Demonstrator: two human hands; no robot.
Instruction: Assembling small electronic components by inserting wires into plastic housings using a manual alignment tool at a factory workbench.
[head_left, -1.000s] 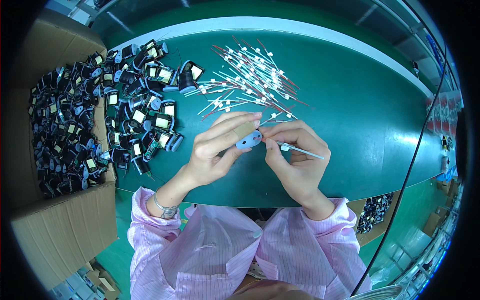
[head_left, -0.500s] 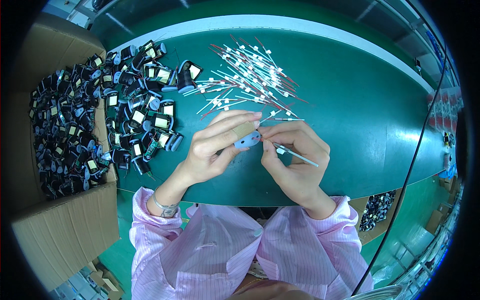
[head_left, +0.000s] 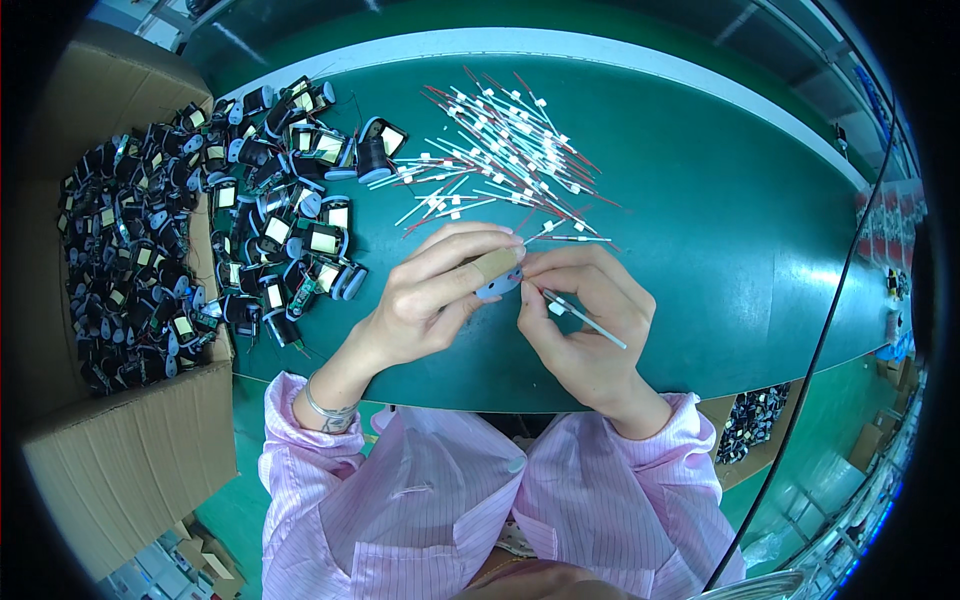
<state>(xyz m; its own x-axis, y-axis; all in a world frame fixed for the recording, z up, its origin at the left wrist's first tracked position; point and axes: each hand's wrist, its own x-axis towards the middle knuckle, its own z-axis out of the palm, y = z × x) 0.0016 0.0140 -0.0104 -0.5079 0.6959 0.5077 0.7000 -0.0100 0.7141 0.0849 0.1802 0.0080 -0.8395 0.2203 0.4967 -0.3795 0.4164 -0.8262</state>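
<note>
Over the near part of the green table, my left hand is closed around a small part with a grey-blue oval end cap that has holes in it. Most of that part is hidden by the fingers, one of which wears a tan bandage. Close against the cap, my right hand pinches a thin wire lead with a white sleeve and a small white tag. Its front end is at the cap; whether it passes into a hole I cannot tell. Beyond both hands lies a loose pile of similar wire leads, red and white.
At the left, a large cardboard box is full of black parts with grey-blue caps. More such black parts are heaped on the table beside it. A black cable runs down the right side. Another box of parts stands below the table's edge.
The grey-blue cap has turned slightly in my left hand, showing less of its face. In my right hand, the lead's free end has dipped a little toward me.
</note>
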